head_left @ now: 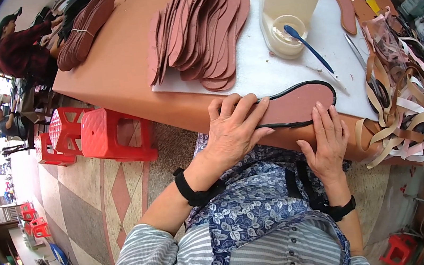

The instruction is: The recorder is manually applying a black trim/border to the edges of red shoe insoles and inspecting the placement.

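Observation:
A reddish-brown shoe insole (299, 104) with black binding round its edge lies at the table's near edge. My left hand (233, 129) grips its left end, fingers over the top and thumb by the near edge, covering that end. Near the wide right end, my right hand (325, 141) rests with straight fingers on the insole and its thumb spread away. Beyond them, a blue-handled brush (309, 49) leans in the round cup of a cream container (284, 10). A thin white pointed tool (334, 77) lies closer to the insole.
A pile of unbound insoles (199, 32) covers the left of a white sheet (255, 76). Scissors (375, 92) and tangled ribbon strips (401, 107) lie at right, near a single insole (345, 12). Red stools (102, 133) stand left; people work beyond a tied insole bundle (86, 33).

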`<state>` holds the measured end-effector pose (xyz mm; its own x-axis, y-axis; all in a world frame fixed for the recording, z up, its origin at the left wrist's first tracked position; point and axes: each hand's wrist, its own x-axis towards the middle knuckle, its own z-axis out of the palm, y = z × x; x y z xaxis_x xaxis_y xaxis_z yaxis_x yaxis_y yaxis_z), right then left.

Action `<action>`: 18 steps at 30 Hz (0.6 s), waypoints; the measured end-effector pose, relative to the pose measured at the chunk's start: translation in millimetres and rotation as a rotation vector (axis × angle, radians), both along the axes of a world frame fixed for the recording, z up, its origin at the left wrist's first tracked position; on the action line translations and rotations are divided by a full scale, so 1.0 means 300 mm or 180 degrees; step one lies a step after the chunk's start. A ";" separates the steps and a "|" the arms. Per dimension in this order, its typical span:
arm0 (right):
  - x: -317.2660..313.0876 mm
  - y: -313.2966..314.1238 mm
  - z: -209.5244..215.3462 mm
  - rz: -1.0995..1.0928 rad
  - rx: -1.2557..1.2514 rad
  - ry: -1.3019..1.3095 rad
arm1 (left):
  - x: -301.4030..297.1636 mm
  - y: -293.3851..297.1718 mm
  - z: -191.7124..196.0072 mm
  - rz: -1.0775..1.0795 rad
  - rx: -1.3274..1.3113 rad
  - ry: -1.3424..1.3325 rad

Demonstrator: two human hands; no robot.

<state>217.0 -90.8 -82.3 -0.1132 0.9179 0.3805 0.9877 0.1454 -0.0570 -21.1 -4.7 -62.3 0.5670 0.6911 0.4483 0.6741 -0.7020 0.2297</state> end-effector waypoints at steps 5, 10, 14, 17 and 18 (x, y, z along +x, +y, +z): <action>0.001 -0.002 0.000 -0.0056 -0.0017 0.0028 | 0.038 0.009 0.010 -0.0041 0.0012 0.0011; -0.001 0.000 0.001 -0.0023 0.0030 0.0122 | 0.060 0.014 0.024 -0.0069 -0.0033 0.0010; -0.003 0.000 0.002 -0.0026 0.0069 0.0155 | 0.082 0.025 0.027 -0.0142 -0.0075 0.0037; -0.003 0.000 -0.001 -0.0053 0.0077 0.0114 | 0.102 0.034 0.022 -0.0195 -0.0049 0.0020; -0.004 -0.001 -0.002 -0.0052 0.0078 0.0114 | 0.107 0.036 0.022 -0.0210 -0.0045 0.0016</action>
<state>215.7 -91.0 -83.0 -0.0840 0.9099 0.4063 0.9874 0.1309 -0.0890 10.9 6.2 -55.6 0.6137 0.6584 0.4358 0.6275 -0.7417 0.2368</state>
